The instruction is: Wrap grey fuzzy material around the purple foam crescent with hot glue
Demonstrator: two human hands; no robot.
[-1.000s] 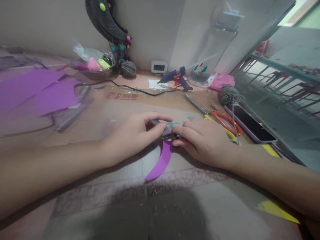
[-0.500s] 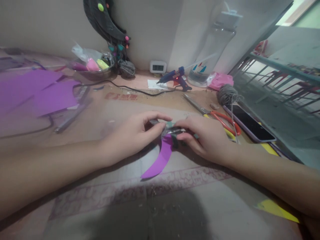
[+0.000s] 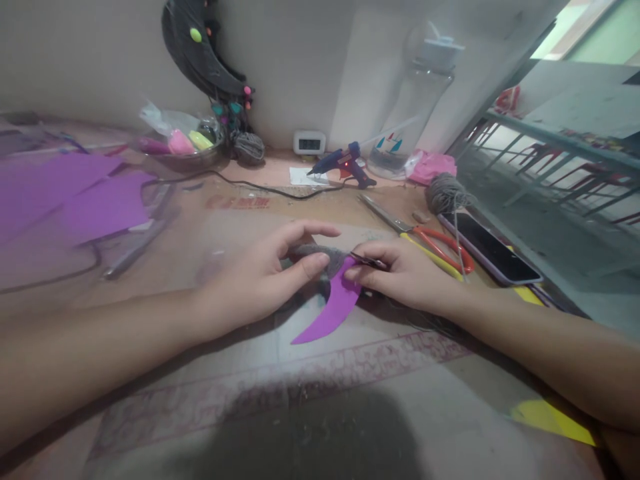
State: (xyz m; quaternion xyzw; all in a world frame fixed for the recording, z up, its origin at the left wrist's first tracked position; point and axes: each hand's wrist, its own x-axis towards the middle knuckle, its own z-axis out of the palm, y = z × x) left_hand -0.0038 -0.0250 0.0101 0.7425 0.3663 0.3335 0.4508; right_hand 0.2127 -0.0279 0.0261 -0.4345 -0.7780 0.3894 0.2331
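Note:
A purple crescent [image 3: 331, 305] lies between my hands, its bare pointed tail aimed down and left. Grey yarn [image 3: 336, 259] is wound round its upper part. My left hand [image 3: 287, 263] grips the yarn-wrapped end, thumb pressed on the winding and index finger stretched out above. On the other side, my right hand [image 3: 395, 267] pinches the crescent where the winding meets the bare purple, thumb in front. A dark strand or edge shows between its fingers; I cannot make it out clearly. The crescent's far end is hidden behind my left hand.
Scissors [image 3: 434, 241] and a phone [image 3: 493, 250] lie to the right, by a grey yarn ball [image 3: 447, 193]. Behind stand a lit glue gun [image 3: 345, 163], a small clock [image 3: 309, 143] and a glass bottle [image 3: 413, 113]. Purple sheets [image 3: 107, 207] and a bowl [image 3: 185, 160] are left.
The crescent has shifted slightly right and up. My right hand has closed in on it, its thumb now on the purple. More grey winding shows. The view has turned a little.

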